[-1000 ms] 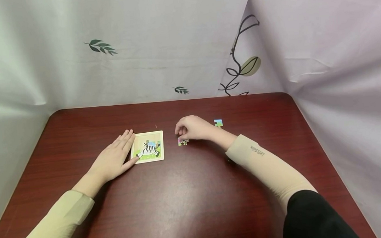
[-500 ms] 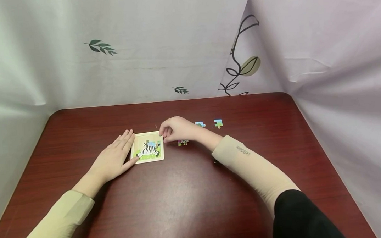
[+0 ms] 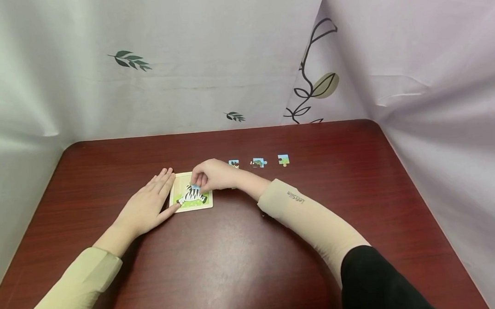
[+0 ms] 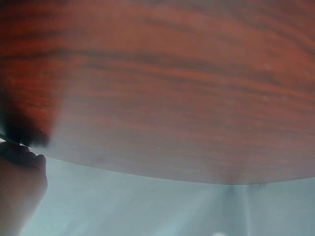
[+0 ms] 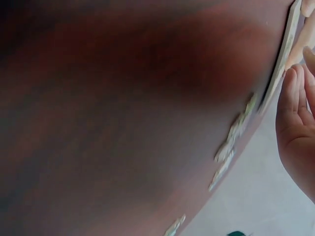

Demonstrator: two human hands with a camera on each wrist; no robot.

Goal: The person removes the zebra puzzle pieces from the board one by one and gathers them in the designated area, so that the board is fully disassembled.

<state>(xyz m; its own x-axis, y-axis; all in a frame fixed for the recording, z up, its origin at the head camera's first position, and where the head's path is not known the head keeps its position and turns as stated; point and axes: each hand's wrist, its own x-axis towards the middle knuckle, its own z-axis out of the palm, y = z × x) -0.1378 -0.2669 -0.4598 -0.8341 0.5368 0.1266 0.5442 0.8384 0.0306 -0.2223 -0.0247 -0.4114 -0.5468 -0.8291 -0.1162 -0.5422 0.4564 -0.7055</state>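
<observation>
A small square puzzle board [image 3: 191,200] with a zebra picture lies flat on the dark red worktop [image 3: 235,256], between the two hands. The left hand [image 3: 148,207] rests flat beside the board's left edge, fingers straight and together, with the fingertips against the board's upper left corner and the thumb touching its lower left corner. The right hand [image 3: 209,175] is over the board's upper right part with its fingers curled, pinching a small blue puzzle piece [image 3: 195,186] that sits just above the zebra's back; whether the piece already lies in the board cannot be told. In the right wrist view the board [image 5: 285,54] shows edge-on, with the right hand's fingers [image 5: 290,98] bent close to its edge. Behind the right hand, three loose puzzle pieces lie in a row on the worktop: one [image 3: 233,164] just behind the wrist, a second [image 3: 258,163] near it, and a third [image 3: 283,160] farthest right. The left wrist view shows little beyond blurred worktop.
</observation>
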